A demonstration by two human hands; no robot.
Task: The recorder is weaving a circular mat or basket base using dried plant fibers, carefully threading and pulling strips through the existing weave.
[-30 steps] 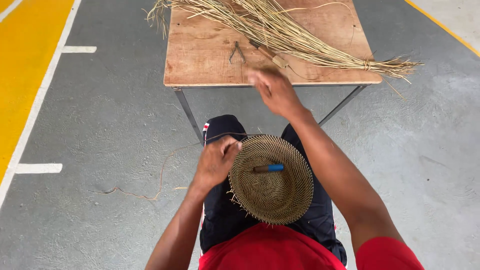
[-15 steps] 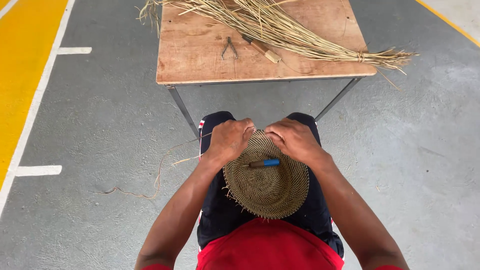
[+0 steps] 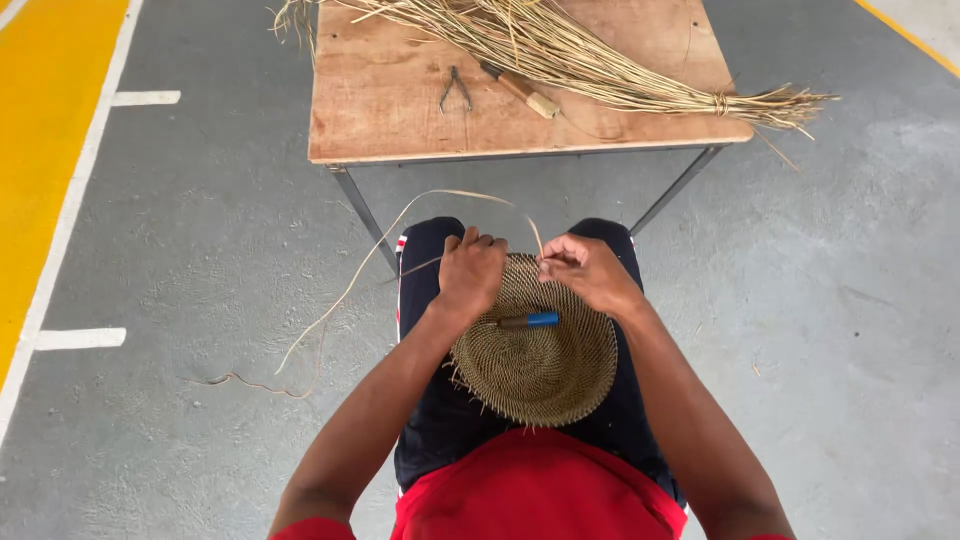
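Woven grass basket (image 3: 535,365): light, stiff; your left hand (image 3: 470,272) grips its rim, right hand (image 3: 590,270) pinches the pliant strand (image 3: 400,225).

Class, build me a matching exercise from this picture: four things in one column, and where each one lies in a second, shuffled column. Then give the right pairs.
Things
1. pliers
2. blue-handled tool
3. bundle of dried stalks
4. woven disc

Places
A. on the person's lap
B. lying on top of the woven disc
C. across the far part of the wooden table, one end past its right edge
D. on the table, left of the wooden-handled knife

Pairs: 1-D, 2-B, 3-C, 4-A
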